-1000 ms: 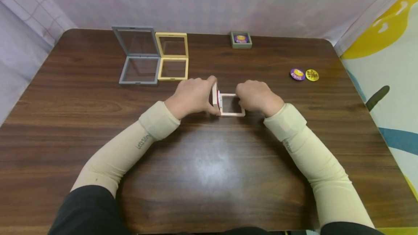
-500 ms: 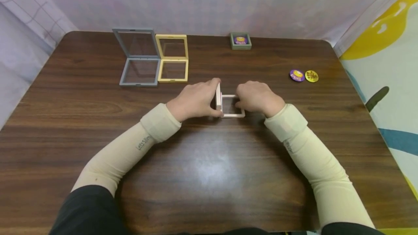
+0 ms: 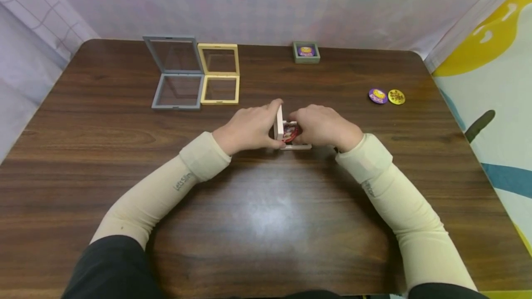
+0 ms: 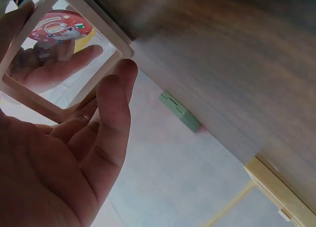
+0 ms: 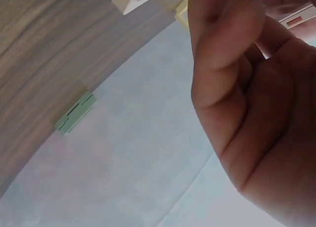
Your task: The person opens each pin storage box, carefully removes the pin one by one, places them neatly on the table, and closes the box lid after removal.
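Note:
A pale off-white hinged display frame with clear windows stands partly open on the table, one half raised and the other flat. My left hand grips the raised half between thumb and fingers. Through its window, the left wrist view shows a round red button badge with white print. My right hand pinches this badge above the flat half, just right of the raised one. In the right wrist view the right fingers are curled and hide most of the badge.
Open grey and yellow frames stand at the back left. A small green frame with a purple badge lies at the back. A purple badge and a yellow one lie to the right.
The red badge, earlier against the raised half, is now in my right fingers over the flat half. My right hand moved slightly left; the raised half shifted slightly right.

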Motion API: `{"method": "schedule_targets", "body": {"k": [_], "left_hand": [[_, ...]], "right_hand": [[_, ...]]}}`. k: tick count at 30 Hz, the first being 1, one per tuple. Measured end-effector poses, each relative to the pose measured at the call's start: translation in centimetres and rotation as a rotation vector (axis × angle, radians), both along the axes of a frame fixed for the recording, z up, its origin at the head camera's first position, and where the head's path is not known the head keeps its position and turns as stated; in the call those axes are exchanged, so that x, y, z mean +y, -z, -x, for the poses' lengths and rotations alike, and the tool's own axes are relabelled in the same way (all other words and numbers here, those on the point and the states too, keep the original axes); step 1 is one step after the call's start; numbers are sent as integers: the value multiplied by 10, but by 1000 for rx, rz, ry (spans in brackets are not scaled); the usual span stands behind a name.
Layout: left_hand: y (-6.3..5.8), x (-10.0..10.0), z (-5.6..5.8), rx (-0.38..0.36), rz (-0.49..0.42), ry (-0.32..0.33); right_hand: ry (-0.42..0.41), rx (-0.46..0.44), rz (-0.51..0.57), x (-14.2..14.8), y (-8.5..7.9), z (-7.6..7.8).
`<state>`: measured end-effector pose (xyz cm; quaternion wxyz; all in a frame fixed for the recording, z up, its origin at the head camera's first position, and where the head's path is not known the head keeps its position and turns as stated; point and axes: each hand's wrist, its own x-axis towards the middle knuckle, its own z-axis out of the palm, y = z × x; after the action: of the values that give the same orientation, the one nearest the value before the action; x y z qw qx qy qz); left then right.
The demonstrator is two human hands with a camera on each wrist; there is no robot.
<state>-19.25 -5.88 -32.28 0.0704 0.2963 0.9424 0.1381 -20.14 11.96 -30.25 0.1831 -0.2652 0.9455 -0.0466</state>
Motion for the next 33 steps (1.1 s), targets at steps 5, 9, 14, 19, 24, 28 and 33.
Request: {"method": "schedule_targets", "body": {"k": [5, 9, 14, 19, 24, 28, 33], "left_hand": [[0, 0, 0, 0, -3, 1], [0, 1, 1, -8, -1, -2], [0, 1, 0, -2, -2, -8], [1, 1, 0, 6, -5, -8], [1, 1, 0, -3, 0, -1], [1, 1, 0, -10, 7, -8], [0, 1, 0, -21, 11, -17]], "right_hand": [[-33, -11, 1, -1, 1, -2], [-50, -5, -4, -1, 3, -1], [-63, 30, -2, -1, 4, -1], [-69, 51, -1, 1, 4, -2], [-40, 56, -3, 7, -4, -1], [-4, 68, 31, 18, -13, 4], [70, 75, 93, 40, -24, 14]]}}
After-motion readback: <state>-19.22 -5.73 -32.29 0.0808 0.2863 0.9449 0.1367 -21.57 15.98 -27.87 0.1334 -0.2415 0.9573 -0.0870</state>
